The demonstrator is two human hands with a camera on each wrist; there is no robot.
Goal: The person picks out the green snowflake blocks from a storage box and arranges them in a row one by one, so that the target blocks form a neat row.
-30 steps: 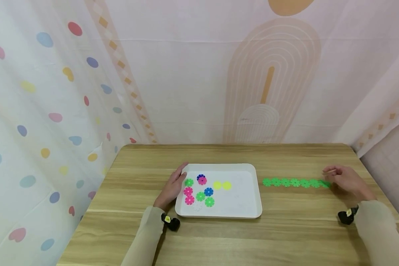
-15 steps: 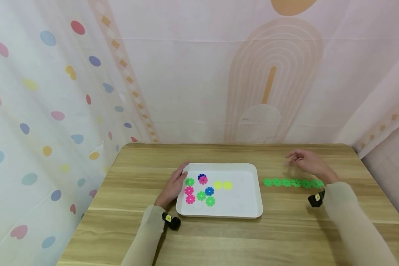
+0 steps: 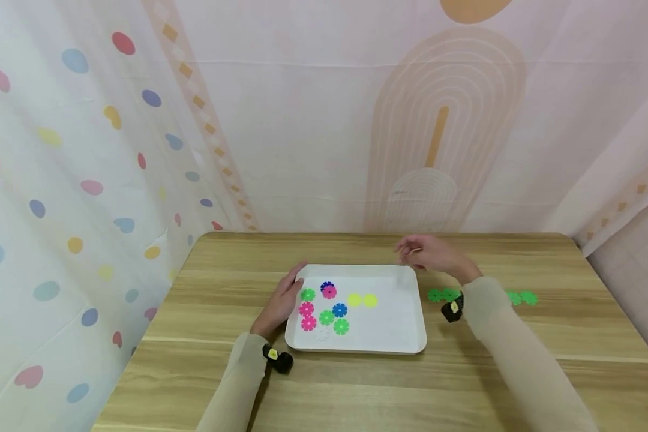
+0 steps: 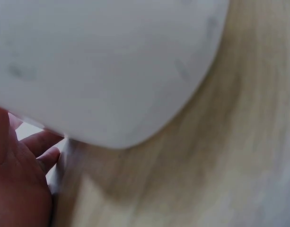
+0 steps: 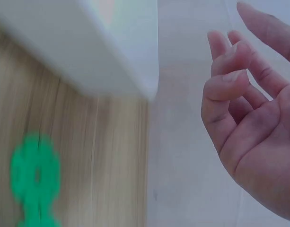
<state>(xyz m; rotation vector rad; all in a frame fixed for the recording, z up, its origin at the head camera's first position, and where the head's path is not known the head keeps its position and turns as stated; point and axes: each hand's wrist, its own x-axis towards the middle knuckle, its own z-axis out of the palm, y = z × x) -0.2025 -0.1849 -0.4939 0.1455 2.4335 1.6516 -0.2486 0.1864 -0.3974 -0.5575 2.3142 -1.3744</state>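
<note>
resting against the left rim of the white tray (image 3: 410,345), the left hand (image 3: 281,303) lay flat with fingers relaxed, gripping nothing; the left wrist view showed only the tray's underside corner and a few fingers (image 4: 38,144) beside it. inside the tray lay loose snowflake discs (image 3: 326,309): green, pink, blue and yellow, all toward its left half. right of the tray, on the wooden table (image 3: 356,390), ran the green disc chain (image 3: 521,297), its middle hidden by the right sleeve. farther back, the right hand (image 3: 429,253) hovered over the tray's far right corner, fingers loosely curled and empty, confirmed in the right wrist view (image 5: 251,127).

judgement: the step in hand looked like a reach back to the tray for another green disc. the next move would call for crossing to the left half, lowering, and pinching one of the greens by its edge without scattering its neighbours.

versus one second earlier: the right hand had been at the chain's right end; it had since left the chain and travelled leftward to the tray. left hand, tray and discs unchanged.
</note>
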